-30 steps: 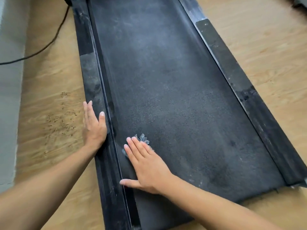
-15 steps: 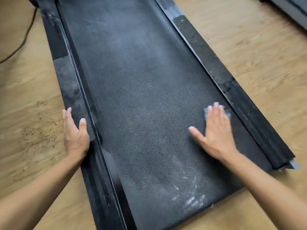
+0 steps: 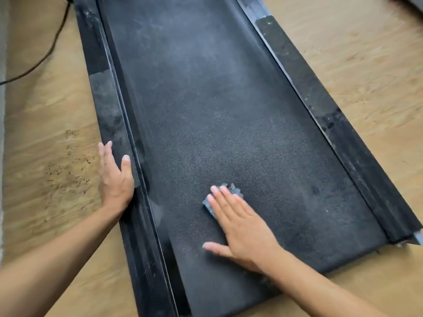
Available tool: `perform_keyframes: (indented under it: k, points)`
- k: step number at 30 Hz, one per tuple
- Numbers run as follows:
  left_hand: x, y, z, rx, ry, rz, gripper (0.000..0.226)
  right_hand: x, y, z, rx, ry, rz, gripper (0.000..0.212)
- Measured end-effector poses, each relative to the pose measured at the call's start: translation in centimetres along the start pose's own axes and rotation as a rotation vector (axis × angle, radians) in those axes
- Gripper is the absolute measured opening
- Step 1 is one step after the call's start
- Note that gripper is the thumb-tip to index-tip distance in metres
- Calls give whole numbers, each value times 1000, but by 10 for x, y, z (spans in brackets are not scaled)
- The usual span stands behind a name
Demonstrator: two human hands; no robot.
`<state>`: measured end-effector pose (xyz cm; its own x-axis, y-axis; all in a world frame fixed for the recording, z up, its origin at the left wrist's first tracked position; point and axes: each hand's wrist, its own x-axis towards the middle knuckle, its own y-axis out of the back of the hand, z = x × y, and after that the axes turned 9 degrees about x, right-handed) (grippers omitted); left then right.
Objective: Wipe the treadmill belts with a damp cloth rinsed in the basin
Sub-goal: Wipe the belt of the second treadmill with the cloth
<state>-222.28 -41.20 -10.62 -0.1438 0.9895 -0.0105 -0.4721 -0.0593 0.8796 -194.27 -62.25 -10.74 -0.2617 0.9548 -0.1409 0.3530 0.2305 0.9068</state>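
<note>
A black treadmill belt point(image 3: 217, 106) runs away from me between two black side rails, dusty grey toward its far end. My right hand point(image 3: 242, 227) lies flat, fingers straight, pressing a small pale blue cloth point(image 3: 233, 189) onto the belt's near middle. Most of the cloth is hidden under the fingers; only its frayed edge shows. My left hand point(image 3: 115, 177) rests flat on the left side rail point(image 3: 107, 104), thumb on the rail top and fingers along its outer edge.
The treadmill lies on a light wooden floor point(image 3: 366, 65) with dark specks at the left point(image 3: 66, 172). A black cable point(image 3: 45, 53) curves across the floor at the upper left. The right rail point(image 3: 332, 120) ends near a grey corner piece point(image 3: 417, 236).
My right hand slid the cloth from the belt's left edge over to the right rail, then back toward the middle. My left hand has stayed on the left rail.
</note>
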Motion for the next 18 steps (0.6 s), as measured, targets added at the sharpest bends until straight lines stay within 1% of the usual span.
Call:
perform_keyframes:
  k: [3,5,7,10,11,12,16,17,18]
  points:
    - [1,0,-3,-23,-11,8,62,-25,41,92,-38,-354,73,109]
    - [2,-1,-4,-51,-23,11,63,-44,65,140,-37,-543,84,113]
    - [3,-1,-4,-72,-20,6,65,-53,73,160,-5,-631,113,115]
    - [1,0,-3,-89,-16,6,64,-40,66,138,96,-724,182,119]
    - [0,1,-3,-88,-15,7,64,-31,59,117,105,-703,170,118]
    - [-1,1,-3,-89,-17,7,64,-22,50,91,91,-627,143,117]
    - [-3,4,3,-89,-8,12,64,8,-10,-44,128,-87,2,114]
    - [-4,5,4,-86,0,12,64,10,-26,-70,106,33,-32,112]
    - [-4,5,5,-83,5,11,64,11,-37,-88,71,115,-57,111]
